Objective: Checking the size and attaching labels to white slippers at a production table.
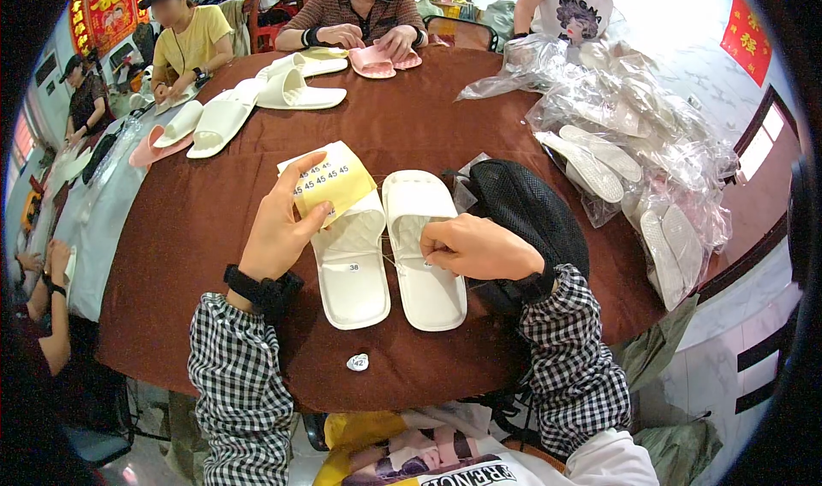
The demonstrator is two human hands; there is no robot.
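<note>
"Nearest?"
"A crumpled sticker on the brown tablecloth, then two white slide slippers side by side."
"Fingers?"
"The right hand bunches them together at the right insole; the left hand clamps a yellow label sheet over the left slipper."

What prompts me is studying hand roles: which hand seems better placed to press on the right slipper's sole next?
Probably the right hand: it is at the right slipper, fingers curled, while the left hand is occupied holding the label sheets near the left slipper.
</note>
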